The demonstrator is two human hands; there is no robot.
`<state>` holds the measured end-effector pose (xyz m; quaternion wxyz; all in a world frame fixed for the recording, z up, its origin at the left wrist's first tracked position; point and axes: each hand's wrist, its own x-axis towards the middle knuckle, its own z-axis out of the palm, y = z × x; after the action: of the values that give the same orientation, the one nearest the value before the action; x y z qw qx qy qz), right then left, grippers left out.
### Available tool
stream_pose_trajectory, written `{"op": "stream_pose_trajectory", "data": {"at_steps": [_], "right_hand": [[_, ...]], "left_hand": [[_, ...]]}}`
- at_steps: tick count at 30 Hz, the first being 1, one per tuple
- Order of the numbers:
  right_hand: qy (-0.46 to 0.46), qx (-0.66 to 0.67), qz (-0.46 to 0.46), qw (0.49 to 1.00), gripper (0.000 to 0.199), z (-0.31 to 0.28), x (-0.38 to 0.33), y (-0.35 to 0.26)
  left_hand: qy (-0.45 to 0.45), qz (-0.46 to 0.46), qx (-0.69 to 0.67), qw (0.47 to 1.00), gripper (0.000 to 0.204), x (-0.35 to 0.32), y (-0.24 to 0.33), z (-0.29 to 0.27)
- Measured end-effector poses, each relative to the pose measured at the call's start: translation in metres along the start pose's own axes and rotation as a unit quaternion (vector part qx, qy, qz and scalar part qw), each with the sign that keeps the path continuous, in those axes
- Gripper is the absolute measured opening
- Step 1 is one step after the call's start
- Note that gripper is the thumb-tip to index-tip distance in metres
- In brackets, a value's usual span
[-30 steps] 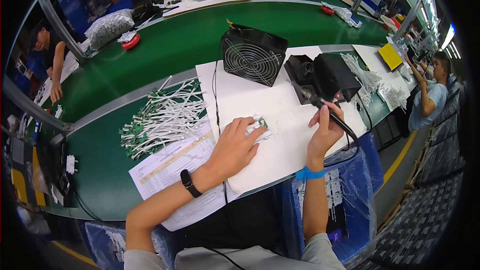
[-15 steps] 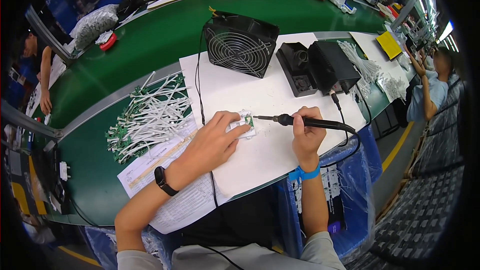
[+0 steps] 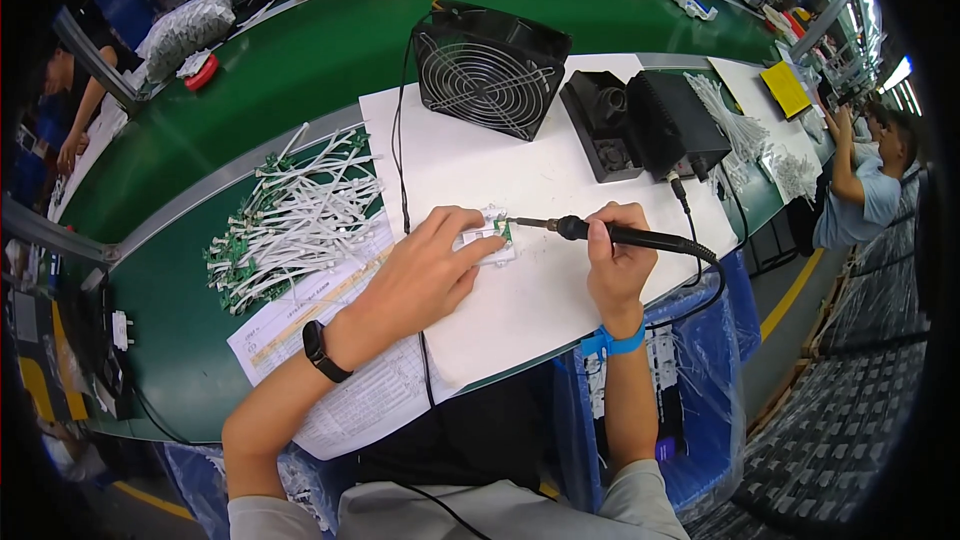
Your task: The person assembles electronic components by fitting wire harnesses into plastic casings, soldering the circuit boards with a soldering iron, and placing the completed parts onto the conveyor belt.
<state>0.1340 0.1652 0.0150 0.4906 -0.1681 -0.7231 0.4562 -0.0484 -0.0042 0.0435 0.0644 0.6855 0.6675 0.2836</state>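
On the white board sits a small white plastic housing [image 3: 506, 254] with a little green circuit board [image 3: 504, 228] in it. My left hand [image 3: 420, 265] lies over its left side, thumb and fingertips pressing and steadying it. A black soldering iron [image 3: 640, 237] is gripped like a pen in my right hand [image 3: 618, 265]. Its metal tip points left and meets the right edge of the circuit board; whether it touches cannot be made out. The iron's cord runs off to the right.
A black fan [image 3: 490, 75] with a wire guard stands behind my hands. Right of it are a black iron holder [image 3: 600, 130] and a black power box [image 3: 678, 120]. At left lie a heap of white wires with green boards [image 3: 300, 215] and printed sheets [image 3: 350, 405]. A blue bin [image 3: 735, 340] stands below right.
The view has shifted slightly. Both hands keep their hold, and the iron's tip is a little closer to the circuit board.
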Motion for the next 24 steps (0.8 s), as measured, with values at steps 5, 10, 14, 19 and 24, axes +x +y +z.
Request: {"op": "stream_pose_trajectory", "data": {"at_steps": [5,10,14,19,24], "right_hand": [[0.000,-0.003,0.004,1.000,0.010,-0.0008,0.0001,-0.0010],[-0.001,0.004,0.004,1.000,0.009,-0.0009,-0.0002,-0.0005],[-0.003,0.022,0.010,1.000,0.009,-0.0011,-0.0005,0.0004],[0.003,0.011,0.011,1.000,0.009,-0.0017,-0.0010,-0.0004],[0.019,0.022,0.023,0.999,0.009,-0.0002,-0.0001,-0.0010]], "left_hand": [[0.000,-0.002,0.002,1.000,0.039,0.0003,0.0001,0.0004],[0.001,-0.003,-0.001,1.000,0.039,0.0004,0.0004,0.0000],[0.000,-0.002,0.002,1.000,0.039,0.0005,0.0001,0.0001],[-0.002,-0.006,-0.002,1.000,0.039,0.0005,0.0000,-0.0002],[-0.005,-0.005,-0.005,1.000,0.039,0.0007,-0.0001,-0.0007]]}}
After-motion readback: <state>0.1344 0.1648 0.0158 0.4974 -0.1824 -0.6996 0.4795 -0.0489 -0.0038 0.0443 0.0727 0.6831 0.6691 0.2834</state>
